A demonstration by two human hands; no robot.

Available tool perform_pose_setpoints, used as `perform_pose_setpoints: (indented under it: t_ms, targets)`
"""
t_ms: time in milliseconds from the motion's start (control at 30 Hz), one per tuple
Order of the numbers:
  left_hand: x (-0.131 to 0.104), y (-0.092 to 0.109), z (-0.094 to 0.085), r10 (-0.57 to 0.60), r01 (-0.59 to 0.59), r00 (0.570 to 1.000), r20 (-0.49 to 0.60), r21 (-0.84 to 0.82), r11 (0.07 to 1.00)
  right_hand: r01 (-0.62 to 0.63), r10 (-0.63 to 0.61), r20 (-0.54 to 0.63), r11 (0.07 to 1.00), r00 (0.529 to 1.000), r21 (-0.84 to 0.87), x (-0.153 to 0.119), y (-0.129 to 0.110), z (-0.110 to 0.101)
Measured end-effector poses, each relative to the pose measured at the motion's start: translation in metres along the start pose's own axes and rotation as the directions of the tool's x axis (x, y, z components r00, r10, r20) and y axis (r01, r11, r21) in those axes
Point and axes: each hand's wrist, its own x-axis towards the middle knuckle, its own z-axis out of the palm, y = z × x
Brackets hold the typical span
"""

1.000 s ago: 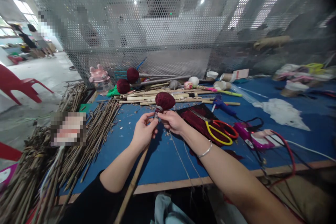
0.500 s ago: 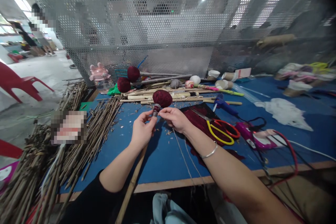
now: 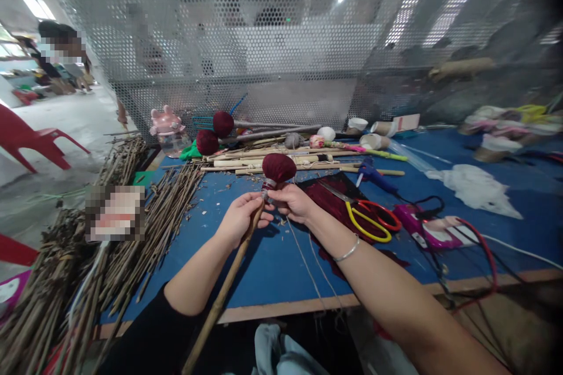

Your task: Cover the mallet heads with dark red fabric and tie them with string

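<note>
Stick (image 3: pixel 229 284) in left hand (image 3: pixel 241 220), right hand (image 3: pixel 292 202) pinching below maroon head (image 3: pixel 278 167)

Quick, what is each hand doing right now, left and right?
Left hand: closed around the stick, just below the red ball.
Right hand: fingers pinched at the neck under the ball, holding thread.

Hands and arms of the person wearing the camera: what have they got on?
Both hands, left hand and right hand, are bare, no gloves. The left arm has a black sleeve pushed up to about the elbow. The right wrist carries a thin silver bangle.
</note>
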Motion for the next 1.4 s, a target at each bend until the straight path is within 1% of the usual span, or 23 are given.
perform_pose_setpoints:
  t_ms: [33, 67, 133, 167, 233, 300, 367, 467, 567, 700, 800, 900, 967, 1033, 1100, 1133, 1200, 1267, 1300, 1333, 1400]
  targets:
    - [0.000, -0.001, 0.000, -0.003, 0.005, 1.000, -0.030, 0.044, 0.999, -0.004, 0.004, -0.004, 1.000, 1.000, -0.016, 0.000, 0.002, 0.001]
    - [0.000, -0.003, -0.001, 0.031, -0.023, 0.997, -0.072, 0.103, 0.994, -0.006, 0.006, -0.008, 1.000, 1.000, -0.030, 0.001, 0.003, 0.001]
    - [0.001, -0.006, 0.000, 0.154, -0.121, 0.978, -0.138, 0.223, 0.967, 0.001, -0.002, -0.015, 0.999, 1.000, -0.046, 0.002, 0.005, 0.004]
    - [0.001, -0.007, 0.000, 0.198, -0.157, 0.969, -0.145, 0.255, 0.954, 0.012, -0.013, -0.021, 0.998, 1.000, -0.056, 0.002, 0.005, 0.005]
    - [0.002, -0.007, 0.000, 0.215, -0.180, 0.968, -0.127, 0.238, 0.954, 0.031, -0.034, -0.025, 0.994, 0.999, -0.101, 0.002, 0.003, 0.006]
    - [0.003, -0.004, 0.000, 0.206, -0.187, 0.973, -0.106, 0.161, 0.969, 0.056, -0.063, -0.036, 0.984, 0.997, -0.169, 0.000, -0.001, 0.005]
    - [0.003, -0.001, 0.000, 0.228, -0.217, 0.967, -0.110, 0.107, 0.970, 0.077, -0.091, -0.054, 0.971, 0.994, -0.228, -0.004, -0.006, 0.004]
    - [0.002, 0.003, 0.000, 0.235, -0.228, 0.966, -0.108, 0.078, 0.971, 0.080, -0.099, -0.079, 0.973, 0.992, -0.219, -0.008, -0.014, 0.002]
    - [0.000, 0.003, 0.002, 0.208, -0.207, 0.974, -0.089, 0.025, 0.978, 0.071, -0.089, -0.117, 0.986, 0.989, -0.150, -0.010, -0.019, 0.002]
    - [-0.002, 0.004, 0.004, 0.178, -0.183, 0.981, -0.071, -0.066, 0.981, 0.088, -0.110, -0.165, 0.987, 0.980, -0.133, -0.008, -0.017, 0.001]
    - [-0.003, 0.006, 0.004, 0.166, -0.170, 0.985, -0.044, -0.112, 0.979, 0.097, -0.122, -0.169, 0.984, 0.978, -0.150, -0.005, -0.014, 0.000]
    - [-0.004, 0.006, 0.004, 0.163, -0.159, 0.987, 0.008, -0.161, 0.974, 0.100, -0.124, -0.159, 0.983, 0.979, -0.156, -0.003, -0.013, 0.001]
    - [-0.004, 0.006, 0.003, 0.148, -0.137, 0.988, 0.046, -0.190, 0.972, 0.101, -0.119, -0.125, 0.985, 0.985, -0.137, -0.004, -0.014, 0.002]
    - [-0.004, 0.005, 0.001, 0.105, -0.086, 0.991, 0.085, -0.208, 0.974, 0.086, -0.090, -0.042, 0.992, 0.995, -0.098, -0.005, -0.014, 0.002]
    - [-0.003, 0.005, 0.000, 0.016, 0.012, 0.992, 0.128, -0.219, 0.976, 0.044, -0.041, 0.059, 0.998, 0.997, -0.046, -0.006, -0.014, 0.001]
    - [-0.003, 0.004, -0.001, -0.038, 0.072, 0.987, 0.154, -0.223, 0.972, 0.026, -0.024, 0.092, 0.999, 0.996, -0.024, -0.006, -0.013, 0.001]
    - [-0.001, 0.003, -0.002, -0.138, 0.178, 0.973, 0.187, -0.220, 0.959, 0.008, -0.007, 0.101, 1.000, 0.995, -0.005, -0.004, -0.009, -0.001]
    - [0.000, 0.002, -0.002, -0.194, 0.220, 0.970, 0.146, -0.192, 0.956, 0.006, -0.005, 0.044, 1.000, 0.999, -0.020, -0.002, -0.005, -0.003]
    - [0.001, 0.001, -0.001, -0.190, 0.204, 0.977, 0.097, -0.158, 0.966, 0.003, -0.002, 0.005, 1.000, 1.000, -0.030, -0.001, -0.003, -0.003]
    - [0.002, 0.000, -0.001, -0.160, 0.164, 0.986, 0.040, -0.110, 0.980, -0.005, 0.004, -0.026, 0.999, 1.000, -0.035, -0.001, -0.002, -0.003]
    - [0.003, -0.004, 0.000, -0.023, 0.024, 0.998, -0.057, 0.009, 1.000, -0.015, 0.013, -0.056, 0.999, 0.998, -0.034, 0.000, 0.001, -0.002]
